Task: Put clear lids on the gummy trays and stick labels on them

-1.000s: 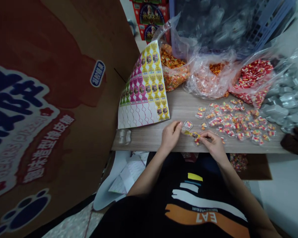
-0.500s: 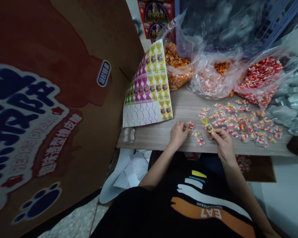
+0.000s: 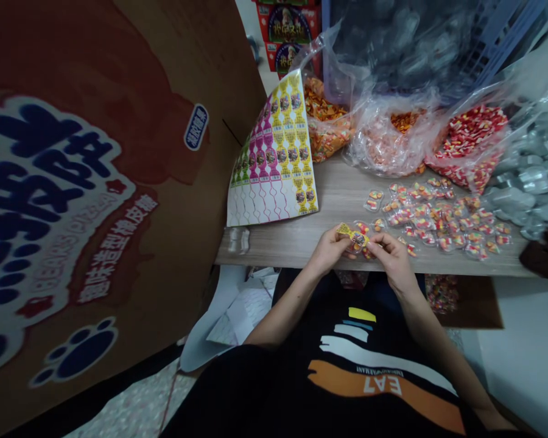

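Note:
A yellow sticker (image 3: 358,238) with a printed picture is stretched between my two hands, just above the table's front edge. My left hand (image 3: 329,250) pinches its left end with thumb and finger. At the other end, my right hand (image 3: 391,258) grips it between thumb and fingertips. Beneath the sticker is a small clear plastic pack (image 3: 363,227) of coloured candies, partly hidden by it and by my fingers. Many similar filled packs (image 3: 424,222) lie spread to the right of my hands, and a single one (image 3: 373,199) lies a little behind them.
A curved sticker sheet (image 3: 274,201) leans beside a large cardboard box (image 3: 164,243) at left. Candy bags (image 3: 324,140), (image 3: 472,137) line the back before a blue crate (image 3: 506,55). Empty clear shells (image 3: 520,188) pile at right. Two small clear pieces (image 3: 238,239) lie near the box.
My right hand has moved left with the yellow sticker, bringing it over the candy packs by my left hand. My left fingers now meet the sticker's left end.

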`<state>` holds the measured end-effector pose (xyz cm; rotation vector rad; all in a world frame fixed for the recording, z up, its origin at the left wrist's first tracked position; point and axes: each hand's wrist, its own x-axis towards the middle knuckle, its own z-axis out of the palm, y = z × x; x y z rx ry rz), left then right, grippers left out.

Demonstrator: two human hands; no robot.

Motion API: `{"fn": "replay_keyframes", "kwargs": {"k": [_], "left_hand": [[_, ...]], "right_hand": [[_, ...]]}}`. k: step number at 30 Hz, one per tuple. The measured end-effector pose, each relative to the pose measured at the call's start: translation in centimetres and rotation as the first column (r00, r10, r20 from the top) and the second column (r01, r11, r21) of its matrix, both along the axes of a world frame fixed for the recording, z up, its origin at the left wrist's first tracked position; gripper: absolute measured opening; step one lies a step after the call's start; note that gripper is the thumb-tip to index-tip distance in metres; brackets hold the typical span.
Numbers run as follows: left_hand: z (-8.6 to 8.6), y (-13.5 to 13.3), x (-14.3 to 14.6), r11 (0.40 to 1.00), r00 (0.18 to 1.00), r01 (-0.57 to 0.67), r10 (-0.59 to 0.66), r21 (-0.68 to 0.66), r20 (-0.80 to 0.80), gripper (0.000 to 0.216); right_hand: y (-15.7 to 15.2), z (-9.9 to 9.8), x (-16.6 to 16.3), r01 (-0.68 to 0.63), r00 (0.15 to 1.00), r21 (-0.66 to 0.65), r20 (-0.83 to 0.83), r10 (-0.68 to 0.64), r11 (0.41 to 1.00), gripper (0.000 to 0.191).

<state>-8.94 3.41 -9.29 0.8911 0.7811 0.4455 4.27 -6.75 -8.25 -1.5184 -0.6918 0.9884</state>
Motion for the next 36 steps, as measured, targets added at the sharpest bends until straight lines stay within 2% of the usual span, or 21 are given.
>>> {"fn": "replay_keyframes", "kwargs": {"k": [6,11,17,23,36], "left_hand": [[0.2,-0.6,-0.3,0.999,0.999,-0.001,0.002,-0.034,0.037,0.04],[0.4,-0.7,-0.4,1.0,0.997,0.011,-0.01,-0.018,0.077,0.035],[0.0,-0.8,-0.4,1.0,0.998,-0.003,0.005,-0.019,0.063,0.032],[0.5,-1.0,-0.3,0.999,0.997,-0.032,0.034,-0.026,0.069,0.031],[0.5,-1.0,-0.8,0.999,0.997,-0.047,0.047,-0.009,0.068,0.034]], "right_hand": [[-0.8,-0.4,-0.3,0.008,1.0,0.022,0.027,-0.008,1.0,0.021],[-0.8,-0.5,-0.9,0.052,0.999,0.033,0.01,-0.053,0.998,0.019],[-0.8,-1.0,-1.0,0.085,0.996,0.024,0.026,-0.085,0.996,0.018],[-0.8,-1.5,-1.1,0.098,0.994,0.02,0.055,-0.099,0.995,0.017],[-0.2,-0.4,-1.9,0.115,0.976,0.01,0.184,-0.115,0.993,0.019]]}}
